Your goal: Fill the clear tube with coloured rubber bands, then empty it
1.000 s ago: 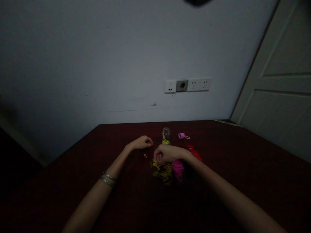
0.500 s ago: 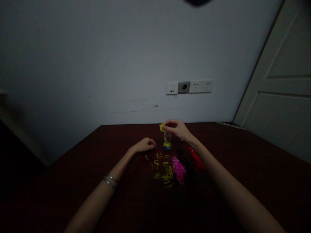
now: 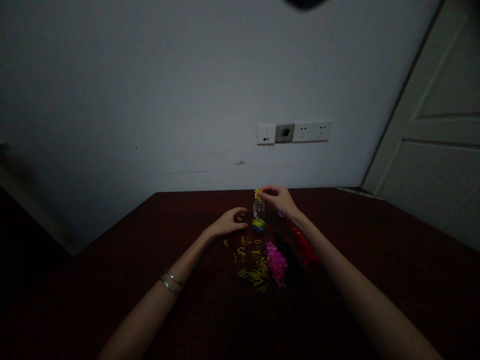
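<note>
My right hand (image 3: pixel 279 199) pinches a small bunch of yellow rubber bands (image 3: pixel 258 194) just above the mouth of a clear jar (image 3: pixel 258 207). The jar stands upright with yellow and blue bands in its bottom. To its left, my left hand (image 3: pixel 230 221) is open, thumb and fingers apart, close to the jar's side but not touching it. In front of the jar lie loose yellow rubber bands (image 3: pixel 258 272), some scattered singly. Beside them sits a heap of pink rubber bands (image 3: pixel 276 262).
A black heap (image 3: pixel 287 250) and a red heap (image 3: pixel 303 245) lie right of the pink one, the red partly behind my right forearm. A purple cap (image 3: pixel 281 214) is mostly hidden by my right hand. The dark red table (image 3: pixel 180 215) meets a wall with sockets (image 3: pixel 303 132).
My right hand has gone from the yellow pile up to the jar's mouth, carrying a bunch of yellow bands. My left hand has opened and shifted right towards the jar.
</note>
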Demonstrator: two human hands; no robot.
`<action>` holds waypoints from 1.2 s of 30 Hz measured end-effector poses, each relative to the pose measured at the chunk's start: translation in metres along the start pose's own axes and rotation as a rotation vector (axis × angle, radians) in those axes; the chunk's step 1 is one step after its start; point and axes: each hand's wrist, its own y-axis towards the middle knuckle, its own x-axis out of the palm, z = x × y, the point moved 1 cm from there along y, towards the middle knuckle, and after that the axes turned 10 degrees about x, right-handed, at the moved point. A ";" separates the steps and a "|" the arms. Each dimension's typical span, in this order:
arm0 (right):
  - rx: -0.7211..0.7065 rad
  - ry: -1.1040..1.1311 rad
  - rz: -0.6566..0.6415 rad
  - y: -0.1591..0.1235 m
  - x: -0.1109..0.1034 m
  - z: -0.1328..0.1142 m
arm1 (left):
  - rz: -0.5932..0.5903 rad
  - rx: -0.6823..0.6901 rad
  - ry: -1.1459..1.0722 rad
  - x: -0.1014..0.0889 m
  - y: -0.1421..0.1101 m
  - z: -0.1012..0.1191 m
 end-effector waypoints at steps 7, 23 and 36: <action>-0.066 -0.052 0.006 -0.002 0.007 -0.002 | 0.029 0.012 0.004 0.004 0.000 -0.004; -0.041 -0.082 -0.039 -0.006 0.007 -0.002 | 0.012 -0.035 0.002 0.005 0.000 -0.005; -0.036 -0.142 -0.071 -0.007 0.002 0.000 | 0.006 -0.046 0.007 0.004 -0.001 -0.005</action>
